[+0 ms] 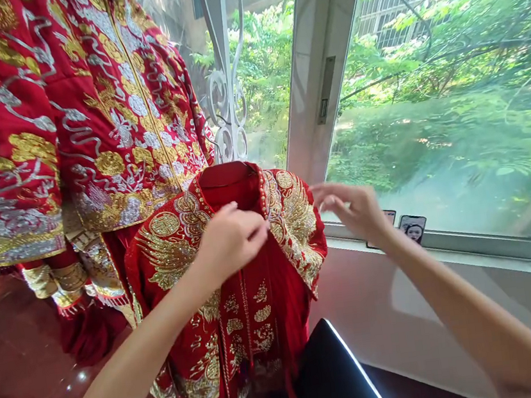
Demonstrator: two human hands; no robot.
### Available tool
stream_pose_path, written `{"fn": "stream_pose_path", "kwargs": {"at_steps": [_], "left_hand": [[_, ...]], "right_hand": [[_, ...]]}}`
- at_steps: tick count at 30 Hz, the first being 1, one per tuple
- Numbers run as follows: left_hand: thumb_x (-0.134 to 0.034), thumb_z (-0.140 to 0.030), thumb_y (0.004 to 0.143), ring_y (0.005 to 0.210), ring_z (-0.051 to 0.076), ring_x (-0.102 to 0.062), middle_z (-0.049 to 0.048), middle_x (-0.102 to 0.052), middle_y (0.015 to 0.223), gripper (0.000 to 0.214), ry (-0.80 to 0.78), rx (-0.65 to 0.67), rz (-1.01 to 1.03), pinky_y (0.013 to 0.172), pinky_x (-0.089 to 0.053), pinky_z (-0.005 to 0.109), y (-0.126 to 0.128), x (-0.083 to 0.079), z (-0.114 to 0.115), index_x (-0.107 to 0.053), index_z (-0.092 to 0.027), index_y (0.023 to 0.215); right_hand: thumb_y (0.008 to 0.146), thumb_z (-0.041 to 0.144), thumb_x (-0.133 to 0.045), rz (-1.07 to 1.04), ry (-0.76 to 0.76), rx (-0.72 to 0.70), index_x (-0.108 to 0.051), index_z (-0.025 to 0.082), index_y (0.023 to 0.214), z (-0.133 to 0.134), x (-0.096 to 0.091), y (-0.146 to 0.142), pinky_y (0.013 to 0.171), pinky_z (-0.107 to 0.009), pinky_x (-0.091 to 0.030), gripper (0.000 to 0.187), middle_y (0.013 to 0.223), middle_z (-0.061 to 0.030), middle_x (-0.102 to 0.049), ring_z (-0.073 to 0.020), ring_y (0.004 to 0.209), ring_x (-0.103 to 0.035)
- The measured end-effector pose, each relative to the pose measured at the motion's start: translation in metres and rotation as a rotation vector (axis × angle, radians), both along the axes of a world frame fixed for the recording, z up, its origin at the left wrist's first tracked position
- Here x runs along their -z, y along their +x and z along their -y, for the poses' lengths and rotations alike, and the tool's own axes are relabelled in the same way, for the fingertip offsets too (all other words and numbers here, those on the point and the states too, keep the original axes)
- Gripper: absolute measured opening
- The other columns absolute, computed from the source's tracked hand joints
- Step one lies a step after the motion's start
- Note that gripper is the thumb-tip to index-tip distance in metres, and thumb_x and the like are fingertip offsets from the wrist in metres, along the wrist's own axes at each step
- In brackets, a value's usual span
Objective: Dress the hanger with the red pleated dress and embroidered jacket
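Note:
A red jacket (170,249) with gold embroidery and beaded edges hangs on a hanger below the window, its front parted over a red embroidered lower layer (247,317). Across the neck opening reaches my left hand (233,242), its fingers closed at the beaded front edge on the right side. My right hand (351,209) is beside the jacket's right shoulder, fingers apart and slightly bent, with nothing seen in them. Its fingertips are close to the shoulder fabric; whether they touch it I cannot tell.
A larger red embroidered jacket (91,117) hangs at the left. A white scrolled metal stand (229,100) rises before the window (435,165). Phone-like pictures (413,228) lean on the sill. A black object with a bright edge (332,371) stands low in front.

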State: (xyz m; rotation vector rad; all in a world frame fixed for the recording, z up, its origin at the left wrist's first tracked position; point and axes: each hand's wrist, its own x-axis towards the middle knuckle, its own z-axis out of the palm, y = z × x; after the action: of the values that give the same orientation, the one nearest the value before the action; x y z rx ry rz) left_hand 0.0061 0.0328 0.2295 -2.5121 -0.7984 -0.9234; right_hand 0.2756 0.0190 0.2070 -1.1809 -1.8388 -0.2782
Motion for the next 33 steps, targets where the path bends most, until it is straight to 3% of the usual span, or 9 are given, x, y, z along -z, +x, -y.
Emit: {"fn": "stream_pose_path", "kwargs": {"at_steps": [3,7,10,13,17,22,26,29,33], "left_hand": [[-0.050,-0.032,0.088,0.105,0.022,-0.059,0.0097,-0.068,0.108,0.027,0.053,-0.175,0.319,0.102,-0.040,0.043,-0.044,-0.040,-0.016,-0.067,-0.016,0.103],[-0.055,-0.046,0.085,0.097,0.024,-0.060,0.0101,-0.069,0.093,0.035,-0.393,-0.170,0.290,0.085,-0.049,0.038,-0.074,-0.066,-0.058,-0.067,-0.016,0.097],[-0.053,-0.047,0.086,0.073,0.018,-0.059,0.0036,-0.061,0.063,0.034,-0.595,-0.068,0.283,0.070,-0.048,0.031,-0.081,-0.064,-0.073,-0.066,-0.017,0.076],[-0.055,-0.049,0.085,0.062,0.015,-0.052,-0.0012,-0.048,0.049,0.036,-0.626,-0.022,0.346,0.062,-0.044,0.027,-0.083,-0.063,-0.075,-0.061,-0.018,0.066],[-0.054,-0.051,0.084,0.056,0.013,-0.045,-0.0036,-0.038,0.046,0.039,-0.562,-0.001,0.457,0.057,-0.039,0.024,-0.079,-0.073,-0.079,-0.058,-0.019,0.061],[-0.052,-0.051,0.085,0.052,0.011,-0.042,-0.0033,-0.039,0.047,0.043,-0.493,-0.029,0.563,0.058,-0.039,0.025,-0.075,-0.086,-0.089,-0.052,-0.019,0.055],[-0.053,-0.064,0.077,0.080,0.018,-0.060,0.0039,-0.066,0.078,0.047,-0.642,0.003,0.346,0.075,-0.047,0.028,-0.107,-0.074,-0.088,-0.068,-0.020,0.083],[-0.053,-0.070,0.073,0.097,0.023,-0.061,0.0060,-0.069,0.101,0.058,-0.719,-0.044,0.221,0.085,-0.048,0.031,-0.135,-0.056,-0.083,-0.069,-0.022,0.104],[-0.043,-0.061,0.084,0.089,0.027,-0.064,0.0095,-0.070,0.096,0.053,-0.477,-0.287,0.300,0.081,-0.048,0.037,-0.122,-0.030,-0.068,-0.067,-0.019,0.104]], "right_hand": [[0.080,0.046,-0.061,-0.039,0.067,-0.096,-0.070,0.017,0.109,-0.040,-0.046,0.011,0.074,-0.035,-0.053,0.042,0.098,-0.0102,-0.072,-0.0196,0.085,-0.066],[0.077,0.048,-0.062,-0.007,-0.264,-0.395,-0.059,0.022,0.128,-0.088,-0.073,-0.014,0.091,-0.039,-0.047,0.058,0.120,-0.0092,-0.065,-0.0210,0.107,-0.059],[0.079,0.050,-0.060,0.066,-0.431,-0.467,-0.066,0.019,0.118,-0.099,-0.076,-0.036,0.073,-0.029,-0.047,0.050,0.091,-0.0041,-0.069,-0.0150,0.080,-0.060],[0.082,0.050,-0.057,0.101,-0.446,-0.425,-0.071,0.014,0.086,-0.092,-0.078,-0.048,0.050,-0.023,-0.031,0.039,0.056,0.0036,-0.050,-0.0072,0.052,-0.040],[0.082,0.050,-0.059,0.048,-0.404,-0.428,-0.058,0.015,0.064,-0.078,-0.089,-0.057,0.046,-0.023,-0.019,0.039,0.050,0.0067,-0.033,-0.0046,0.047,-0.025],[0.081,0.056,-0.059,-0.090,-0.392,-0.409,-0.046,0.018,0.056,-0.078,-0.104,-0.057,0.044,-0.023,-0.022,0.048,0.050,0.0061,-0.033,-0.0047,0.046,-0.027],[0.074,0.060,-0.064,-0.060,-0.715,-0.459,-0.060,0.016,0.063,-0.081,-0.094,-0.020,0.054,-0.024,-0.042,0.045,0.061,-0.0010,-0.056,-0.0100,0.056,-0.051],[0.064,0.056,-0.072,-0.159,-0.860,-0.541,-0.069,0.016,0.085,-0.074,-0.067,0.007,0.070,-0.031,-0.052,0.046,0.081,-0.0062,-0.068,-0.0180,0.075,-0.063],[0.066,0.051,-0.070,-0.314,-0.589,-0.376,-0.065,0.017,0.111,-0.056,-0.025,-0.004,0.078,-0.038,-0.053,0.057,0.097,-0.0088,-0.070,-0.0239,0.086,-0.065]]}}
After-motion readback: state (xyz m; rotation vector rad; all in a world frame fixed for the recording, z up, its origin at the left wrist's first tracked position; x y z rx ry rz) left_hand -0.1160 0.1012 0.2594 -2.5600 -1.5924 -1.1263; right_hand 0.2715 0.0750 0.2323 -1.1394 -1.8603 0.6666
